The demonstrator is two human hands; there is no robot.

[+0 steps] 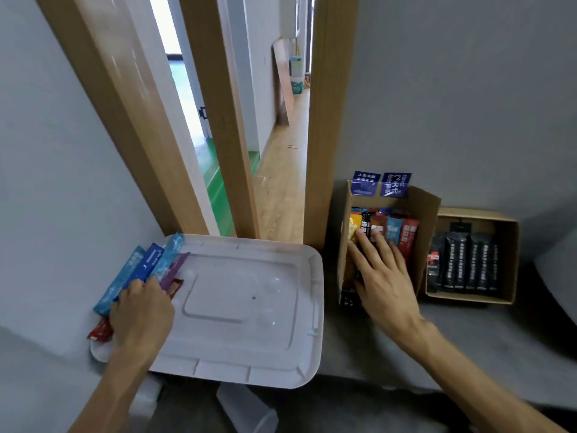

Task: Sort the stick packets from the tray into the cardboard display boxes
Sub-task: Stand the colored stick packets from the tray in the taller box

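A white plastic tray (249,314) lies on the grey surface. Along its left edge lie several stick packets (146,267) in light blue, dark blue, purple and red. My left hand (142,310) rests on their near ends with the fingers curled over them. To the right stands a cardboard display box (424,220) holding several coloured packets (393,228) upright. My right hand (384,276) reaches into this box with straight, spread fingers touching the packets. A second cardboard box (509,260) further right holds several black packets (462,264).
A wooden door frame (327,120) stands just behind the tray and the first box, with a hallway beyond. A grey wall closes off the left and right. A clear plastic container (246,410) sits below the tray's front edge.
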